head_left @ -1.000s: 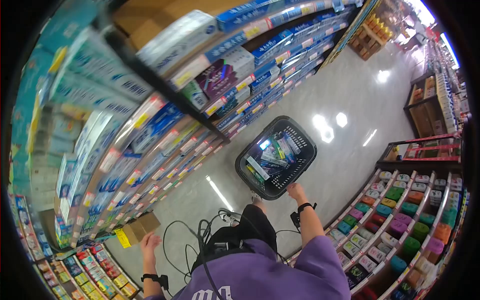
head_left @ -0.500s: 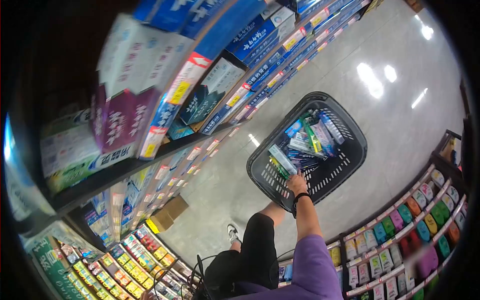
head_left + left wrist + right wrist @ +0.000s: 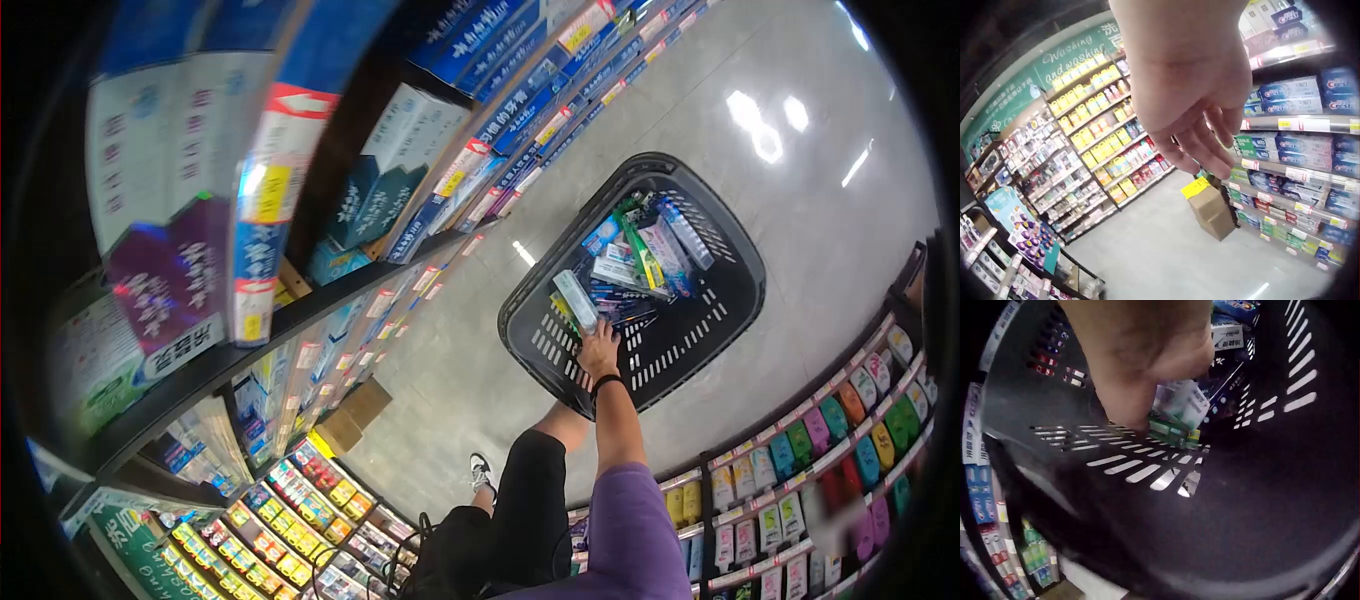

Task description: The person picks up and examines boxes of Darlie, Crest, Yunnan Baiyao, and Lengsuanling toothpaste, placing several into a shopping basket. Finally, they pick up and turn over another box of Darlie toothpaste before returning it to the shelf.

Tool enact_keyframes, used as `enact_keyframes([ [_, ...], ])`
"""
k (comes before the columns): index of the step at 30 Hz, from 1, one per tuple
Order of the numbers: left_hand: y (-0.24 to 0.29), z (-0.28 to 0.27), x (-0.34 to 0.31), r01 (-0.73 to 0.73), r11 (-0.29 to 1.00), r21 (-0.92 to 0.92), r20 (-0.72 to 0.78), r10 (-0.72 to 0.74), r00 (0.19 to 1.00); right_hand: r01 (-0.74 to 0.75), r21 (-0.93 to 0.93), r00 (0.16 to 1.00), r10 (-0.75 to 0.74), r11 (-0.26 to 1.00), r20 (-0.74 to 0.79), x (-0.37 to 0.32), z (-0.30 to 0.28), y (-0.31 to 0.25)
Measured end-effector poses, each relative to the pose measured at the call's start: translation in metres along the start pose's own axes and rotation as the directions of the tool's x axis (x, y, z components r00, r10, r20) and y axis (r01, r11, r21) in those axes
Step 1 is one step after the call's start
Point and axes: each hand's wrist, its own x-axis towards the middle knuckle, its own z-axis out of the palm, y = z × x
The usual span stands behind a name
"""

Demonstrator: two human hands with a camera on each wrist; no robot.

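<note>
My right hand (image 3: 600, 352) reaches down inside a dark plastic shopping basket (image 3: 690, 350) that stands on the floor. Its fingers grip the near end of a white toothpaste box (image 3: 574, 298); in the right wrist view the white-and-green box (image 3: 1182, 403) shows just beyond the palm, partly hidden by it. Beside that box lie several packs, among them a green-and-yellow pack (image 3: 642, 252) and a blue-and-white pack (image 3: 686, 235). My left hand (image 3: 1194, 94) hangs with loosely bent fingers and nothing in them, seen only in the left wrist view.
Shelves of toothpaste boxes (image 3: 385, 165) rise close on the left of the head view. Shelves with coloured bottles (image 3: 800, 445) stand at the lower right. A brown carton (image 3: 357, 413) with a yellow label sits on the floor by the left shelves. Grey floor (image 3: 700, 120) lies beyond the basket.
My right hand has moved from the basket's rim down inside to the white toothpaste box. The head view has come closer to the basket and shelves, and the left hand has left that view.
</note>
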Motion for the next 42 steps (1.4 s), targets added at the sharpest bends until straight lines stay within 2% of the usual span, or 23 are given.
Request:
enact_keyframes([
  [1,0.003,0.006,0.013,0.001,1.000,-0.003,0.073,-0.001,0.997,0.019,-0.012,1.000,-0.019,1.000,-0.024,-0.010,-0.015,-0.004],
  [3,-0.023,0.006,0.049,-0.196,0.966,-0.171,0.088,0.213,0.973,0.014,0.186,0.999,-0.007,0.982,-0.037,-0.038,-0.044,-0.012],
  [5,-0.013,0.031,0.097,-0.034,0.984,-0.177,-0.085,0.019,0.996,0.097,0.316,0.978,-0.032,0.944,-0.206,-0.062,-0.051,-0.008],
  [6,-0.018,0.045,0.110,-0.189,0.957,-0.218,-0.075,0.177,0.981,0.097,0.453,0.979,-0.002,0.886,-0.205,-0.080,-0.072,-0.011],
  [7,-0.008,0.047,0.129,-0.126,0.977,-0.174,0.080,0.142,0.987,0.106,0.578,0.980,0.015,0.809,-0.201,-0.097,-0.093,-0.017],
  [8,-0.021,0.052,0.156,-0.129,0.938,-0.322,0.063,0.157,0.986,0.234,0.585,0.943,-0.035,0.776,-0.330,-0.111,-0.100,-0.016],
  [9,0.008,0.084,0.137,-0.196,0.926,-0.321,0.075,0.231,0.970,0.372,0.651,0.902,-0.092,0.662,-0.423,-0.128,-0.117,-0.020],
  [10,-0.004,0.093,0.166,-0.274,0.870,-0.409,0.092,0.338,0.937,0.306,0.831,0.946,-0.049,0.466,-0.321,-0.149,-0.131,-0.024],
  [11,0.016,0.109,0.152,-0.266,0.864,-0.427,0.152,0.359,0.921,0.201,0.950,0.979,-0.037,0.240,-0.198,-0.180,-0.153,-0.038],
  [14,0.045,0.138,0.139,-0.286,0.776,-0.562,0.202,0.464,0.862,0.091,0.986,0.995,0.032,0.141,-0.096,-0.287,-0.209,-0.090],
  [18,0.063,0.130,0.151,-0.345,0.600,-0.721,0.229,0.677,0.699,0.177,0.980,0.961,-0.231,0.089,-0.152,-0.388,-0.226,-0.154],
  [19,0.062,0.122,0.152,-0.376,0.554,-0.743,0.204,0.722,0.661,0.268,0.954,0.930,-0.296,0.136,-0.219,-0.410,-0.234,-0.174],
  [21,0.053,0.102,0.149,-0.430,0.456,-0.779,0.137,0.793,0.593,0.405,0.905,0.872,-0.353,0.129,-0.340,-0.451,-0.251,-0.213],
  [24,0.028,0.062,0.140,-0.506,0.342,-0.792,0.032,0.851,0.524,0.511,0.823,0.819,-0.432,0.249,-0.378,-0.510,-0.272,-0.265],
  [28,-0.002,0.026,0.121,-0.627,0.199,-0.753,-0.022,0.945,0.326,0.611,0.762,0.686,-0.625,0.215,-0.374,-0.589,-0.265,-0.343],
  [30,-0.008,0.015,0.106,-0.625,0.134,-0.769,-0.013,0.974,0.226,0.587,0.803,0.604,-0.717,0.106,-0.347,-0.608,-0.248,-0.374],
  [31,-0.009,0.008,0.093,-0.612,0.090,-0.786,-0.051,0.977,0.209,0.560,0.827,0.562,-0.756,0.050,-0.335,-0.617,-0.238,-0.388],
  [32,-0.011,0.001,0.078,-0.599,0.049,-0.799,-0.083,0.978,0.191,0.498,0.867,0.566,-0.764,0.018,-0.309,-0.627,-0.228,-0.400],
  [35,-0.023,-0.021,0.046,-0.440,-0.064,-0.896,-0.167,0.966,0.199,0.467,0.883,0.439,-0.876,0.032,-0.201,-0.642,-0.207,-0.419],
  [38,-0.045,-0.032,0.034,-0.223,-0.097,-0.970,-0.128,0.984,0.127,0.450,0.886,0.421,-0.902,0.115,-0.097,-0.669,-0.188,-0.436],
  [40,-0.063,-0.029,0.049,-0.385,-0.051,-0.921,-0.121,0.979,0.161,0.449,0.874,0.410,-0.912,0.185,-0.017,-0.678,-0.176,-0.440],
  [41,-0.071,-0.027,0.054,-0.457,-0.029,-0.889,-0.125,0.975,0.181,0.488,0.859,0.403,-0.913,0.157,-0.062,-0.687,-0.170,-0.444],
  [42,-0.079,-0.030,0.050,-0.338,0.008,-0.941,-0.091,0.957,0.274,0.525,0.841,0.391,-0.915,0.131,-0.102,-0.706,-0.161,-0.455],
])
